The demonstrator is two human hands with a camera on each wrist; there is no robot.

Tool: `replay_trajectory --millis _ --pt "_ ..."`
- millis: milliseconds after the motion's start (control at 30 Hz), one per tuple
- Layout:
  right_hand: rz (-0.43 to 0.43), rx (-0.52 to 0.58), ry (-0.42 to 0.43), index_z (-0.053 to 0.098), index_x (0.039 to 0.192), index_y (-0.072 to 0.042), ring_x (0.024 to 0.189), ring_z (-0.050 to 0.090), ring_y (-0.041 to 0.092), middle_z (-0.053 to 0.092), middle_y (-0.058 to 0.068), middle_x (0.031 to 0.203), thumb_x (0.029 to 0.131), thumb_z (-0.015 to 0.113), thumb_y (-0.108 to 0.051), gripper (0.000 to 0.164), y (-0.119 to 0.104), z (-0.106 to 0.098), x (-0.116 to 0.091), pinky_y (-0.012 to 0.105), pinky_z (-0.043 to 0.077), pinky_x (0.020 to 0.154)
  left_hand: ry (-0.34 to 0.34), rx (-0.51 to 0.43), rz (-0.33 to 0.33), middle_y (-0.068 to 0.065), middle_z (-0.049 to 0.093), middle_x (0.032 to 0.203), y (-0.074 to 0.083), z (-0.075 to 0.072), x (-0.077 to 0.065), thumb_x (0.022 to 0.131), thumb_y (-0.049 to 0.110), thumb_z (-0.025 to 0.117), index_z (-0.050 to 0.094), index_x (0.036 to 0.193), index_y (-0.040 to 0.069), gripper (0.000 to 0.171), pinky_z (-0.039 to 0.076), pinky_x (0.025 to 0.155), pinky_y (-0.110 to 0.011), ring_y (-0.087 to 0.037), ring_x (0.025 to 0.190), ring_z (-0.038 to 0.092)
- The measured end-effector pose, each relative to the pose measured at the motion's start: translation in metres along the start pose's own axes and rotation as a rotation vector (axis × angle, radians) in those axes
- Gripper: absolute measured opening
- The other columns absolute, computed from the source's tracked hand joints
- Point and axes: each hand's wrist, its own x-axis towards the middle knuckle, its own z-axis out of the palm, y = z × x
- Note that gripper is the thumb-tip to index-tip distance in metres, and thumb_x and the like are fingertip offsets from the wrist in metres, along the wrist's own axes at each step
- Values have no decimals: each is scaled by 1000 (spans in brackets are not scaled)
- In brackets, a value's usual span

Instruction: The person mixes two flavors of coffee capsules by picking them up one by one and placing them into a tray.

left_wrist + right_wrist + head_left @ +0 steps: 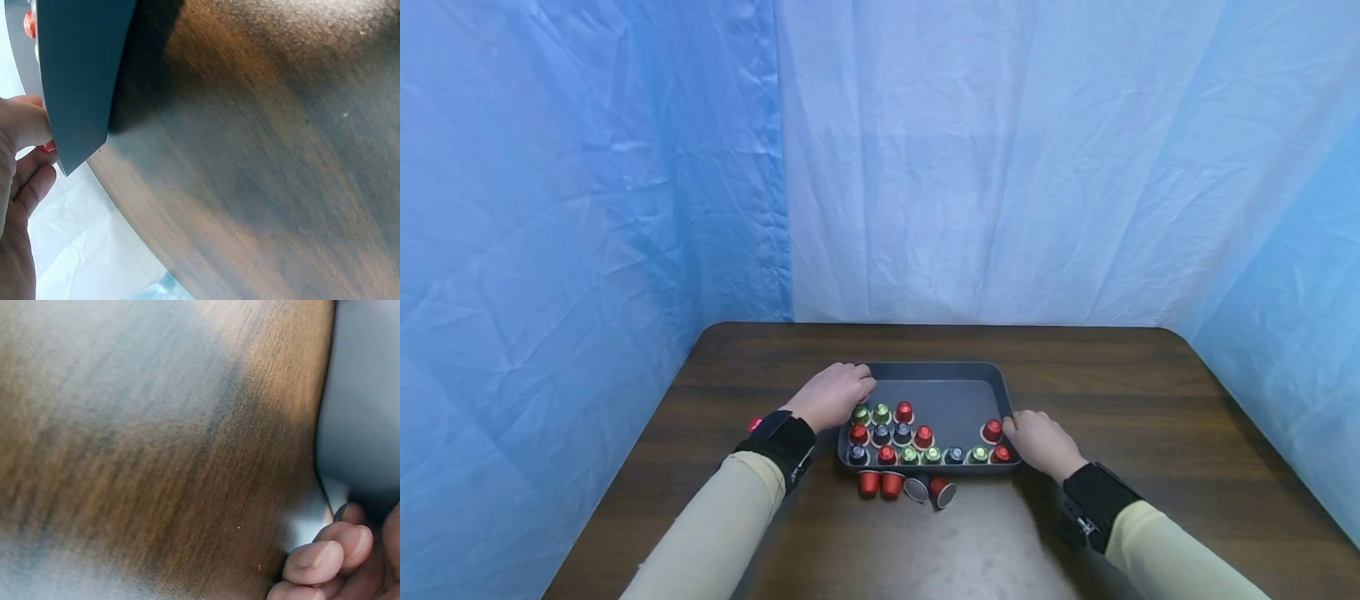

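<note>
A dark grey tray lies on the table with red, green and dark blue coffee capsules in rows on it. My left hand is over the tray's left side, near a green capsule. In the left wrist view its thumb and fingers pinch a red capsule, partly hidden behind the tray wall. My right hand is at the tray's right edge, fingertips close beside a red capsule. Curled fingers show in the right wrist view; I cannot tell what they hold.
In front of the tray are two red capsules side by side, a tipped capsule with its silver lid showing and a tipped red capsule. Light blue sheets enclose the brown wooden table at the back and sides.
</note>
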Motion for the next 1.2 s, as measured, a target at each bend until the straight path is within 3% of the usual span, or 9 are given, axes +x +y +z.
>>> replay_trajectory --millis 267,600,933,1200 --pt "2 4 -1 68 117 6 75 58 22 67 11 92 105 52 -27 38 0 0 0 36 48 65 -24 2 -7 -1 68 109 0 1 0 84 16 85 76 113 16 30 52 99 -35 -18 99 62" --pt "9 7 -6 67 117 6 74 58 22 66 10 91 105 51 -28 39 0 0 0 35 48 64 -54 -15 -24 -2 67 123 0 1 -4 88 18 82 74 123 18 37 48 106 -38 -20 113 62" --pt "5 16 -10 67 116 6 73 57 22 64 9 87 106 50 -28 40 1 0 1 35 47 63 -11 -5 1 -2 68 122 0 -1 -11 89 20 82 75 122 19 34 49 105 -39 -20 113 63" --pt "13 16 -14 67 118 6 74 57 22 65 10 90 106 50 -29 40 1 0 0 35 48 64 47 6 59 -2 69 122 5 -10 -21 89 23 81 75 121 17 34 49 104 -40 -20 112 63"
